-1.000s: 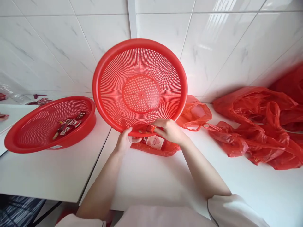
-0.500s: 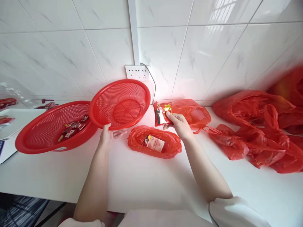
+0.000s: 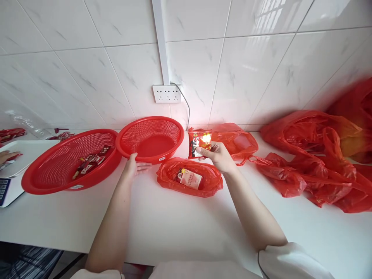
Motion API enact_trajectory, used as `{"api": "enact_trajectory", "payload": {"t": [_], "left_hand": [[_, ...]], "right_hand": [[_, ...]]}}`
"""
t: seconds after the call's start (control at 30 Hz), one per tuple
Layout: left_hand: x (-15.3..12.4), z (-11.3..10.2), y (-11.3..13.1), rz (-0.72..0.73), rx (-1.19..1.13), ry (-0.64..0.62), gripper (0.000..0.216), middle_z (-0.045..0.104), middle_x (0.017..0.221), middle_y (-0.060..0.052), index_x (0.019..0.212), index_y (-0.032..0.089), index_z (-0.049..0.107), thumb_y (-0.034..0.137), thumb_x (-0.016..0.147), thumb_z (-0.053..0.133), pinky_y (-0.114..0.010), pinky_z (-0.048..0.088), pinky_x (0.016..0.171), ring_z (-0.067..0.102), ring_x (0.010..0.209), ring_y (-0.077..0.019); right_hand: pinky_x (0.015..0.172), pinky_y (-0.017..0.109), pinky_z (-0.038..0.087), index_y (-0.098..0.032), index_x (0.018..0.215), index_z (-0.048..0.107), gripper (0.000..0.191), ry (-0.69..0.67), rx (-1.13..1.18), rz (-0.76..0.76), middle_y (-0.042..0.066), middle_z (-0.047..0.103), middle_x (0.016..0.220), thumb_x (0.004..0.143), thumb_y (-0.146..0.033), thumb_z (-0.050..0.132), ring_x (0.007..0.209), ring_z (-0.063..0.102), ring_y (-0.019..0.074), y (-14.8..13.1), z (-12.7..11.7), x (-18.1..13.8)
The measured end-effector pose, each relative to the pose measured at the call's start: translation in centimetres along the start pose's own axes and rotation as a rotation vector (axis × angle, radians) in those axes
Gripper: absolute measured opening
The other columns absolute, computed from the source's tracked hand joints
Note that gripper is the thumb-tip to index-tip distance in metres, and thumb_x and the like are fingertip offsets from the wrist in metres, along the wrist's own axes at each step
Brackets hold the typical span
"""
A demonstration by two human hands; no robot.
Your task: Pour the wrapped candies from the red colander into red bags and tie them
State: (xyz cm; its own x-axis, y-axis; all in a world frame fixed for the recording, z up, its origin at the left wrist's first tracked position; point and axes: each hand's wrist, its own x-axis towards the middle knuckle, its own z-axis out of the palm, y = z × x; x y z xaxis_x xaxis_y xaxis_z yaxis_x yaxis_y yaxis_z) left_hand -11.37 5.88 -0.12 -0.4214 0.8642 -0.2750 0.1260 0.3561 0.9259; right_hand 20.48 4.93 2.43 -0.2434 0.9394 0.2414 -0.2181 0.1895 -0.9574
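Across the bench (image 3: 174, 228): open red bag (image 3: 209, 180), long axis left-right, between left hand (image 3: 134, 166) and right hand (image 3: 217, 155), nearer the right. Right pinches red packet (image 3: 200, 140) just beyond bag's far edge; left, fingers spread, thumb against rim of red basket (image 3: 149, 131).

Bright, barred glare on wall tiles (image 3: 197, 62), soft shadows, stretched edges

One view, from the camera on my own head, facing forward and down, my left hand (image 3: 134, 169) and right hand (image 3: 218, 155) near mid-frame, white counter (image 3: 171, 228) close below, tiled wall (image 3: 197, 58) straight ahead
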Motion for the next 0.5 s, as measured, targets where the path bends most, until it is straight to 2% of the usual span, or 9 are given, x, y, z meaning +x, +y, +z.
{"api": "enact_trajectory", "payload": {"t": [0.07,0.13,0.2,0.23,0.3,0.37,0.4,0.47,0.5], "left_hand": [[-1.1,-0.6,0.4,0.088,0.267,0.212,0.075,0.066,0.105,-0.023,0.141,0.009,0.031,0.06,0.086,0.039,-0.047,0.051,0.077,0.065,0.098,-0.0363],[-2.9,-0.9,1.1,0.227,0.525,0.365,0.081,0.065,0.109,-0.022,0.14,0.012,0.035,0.068,0.082,0.042,-0.052,0.046,0.084,0.059,0.106,-0.0402],[-5.3,-0.5,2.0,0.401,0.623,0.316,0.067,0.067,0.099,-0.015,0.127,0.018,0.052,0.067,0.082,0.044,-0.05,0.045,0.084,0.06,0.1,-0.0368],[-6.6,0.1,2.6,0.512,0.604,0.24,0.054,0.067,0.097,-0.012,0.113,0.02,0.061,0.064,0.084,0.045,-0.045,0.046,0.084,0.061,0.096,-0.0321],[-8.7,1.9,3.5,0.649,0.494,-0.036,0.042,0.067,0.093,-0.008,0.089,0.02,0.066,0.057,0.087,0.048,-0.036,0.046,0.082,0.061,0.087,-0.0235],[-10.0,4.0,4.0,0.627,0.359,-0.383,0.039,0.065,0.084,-0.005,0.087,0.019,0.066,0.054,0.087,0.049,-0.029,0.047,0.071,0.06,0.076,-0.0178],[-10.3,5.0,4.2,0.61,0.302,-0.502,0.037,0.064,0.081,-0.003,0.087,0.018,0.065,0.052,0.087,0.051,-0.027,0.046,0.066,0.058,0.072,-0.0159],[-10.2,6.6,4.3,0.596,0.187,-0.619,0.033,0.06,0.074,-0.001,0.088,0.018,0.064,0.05,0.086,0.055,-0.024,0.043,0.058,0.055,0.064,-0.0127],[-9.9,7.1,4.3,0.605,0.133,-0.626,0.031,0.057,0.07,0.0,0.086,0.018,0.063,0.048,0.086,0.057,-0.023,0.041,0.055,0.052,0.061,-0.0115]], "right_hand": [[0.064,0.028,0.051,-0.016,0.079,0.07,0.022,0.013,-0.007,-0.021,0.003,0.066,0.078,0.072,-0.036,0.076,0.071,0.06,0.0147,-0.1,0.1,0.0],[0.064,0.028,0.051,-0.016,0.08,0.069,0.023,0.023,-0.014,-0.04,0.003,0.066,0.078,0.073,-0.037,0.075,0.072,0.06,0.0151,-0.2,0.3,-0.1],[0.064,0.028,0.051,-0.016,0.081,0.069,0.022,0.032,-0.014,-0.05,0.002,0.065,0.078,0.074,-0.037,0.074,0.07,0.06,0.0146,-0.2,0.6,-0.2],[0.065,0.028,0.051,-0.017,0.082,0.068,0.022,0.028,-0.011,-0.043,0.002,0.065,0.077,0.075,-0.037,0.074,0.07,0.06,0.0146,-0.1,0.9,-0.3],[0.068,0.029,0.052,-0.017,0.084,0.068,0.024,0.001,-0.01,-0.024,0.002,0.067,0.079,0.077,-0.039,0.072,0.072,0.062,0.0154,0.0,1.6,-0.5],[0.07,0.03,0.053,-0.017,0.088,0.068,0.027,-0.054,-0.027,-0.01,0.004,0.068,0.083,0.078,-0.042,0.069,0.076,0.064,0.0173,0.1,2.2,-0.7],[0.07,0.031,0.053,-0.017,0.089,0.068,0.029,-0.08,-0.043,-0.008,0.004,0.068,0.085,0.079,-0.044,0.068,0.077,0.064,0.018,0.1,2.5,-0.7],[0.064,0.03,0.054,-0.017,0.094,0.065,0.034,-0.094,-0.08,-0.01,0.004,0.067,0.088,0.079,-0.047,0.067,0.073,0.064,0.0172,0.1,2.9,-0.8],[0.061,0.029,0.054,-0.018,0.096,0.064,0.035,-0.091,-0.098,-0.008,0.004,0.066,0.088,0.08,-0.048,0.066,0.069,0.063,0.016,0.1,2.9,-0.8]]}}
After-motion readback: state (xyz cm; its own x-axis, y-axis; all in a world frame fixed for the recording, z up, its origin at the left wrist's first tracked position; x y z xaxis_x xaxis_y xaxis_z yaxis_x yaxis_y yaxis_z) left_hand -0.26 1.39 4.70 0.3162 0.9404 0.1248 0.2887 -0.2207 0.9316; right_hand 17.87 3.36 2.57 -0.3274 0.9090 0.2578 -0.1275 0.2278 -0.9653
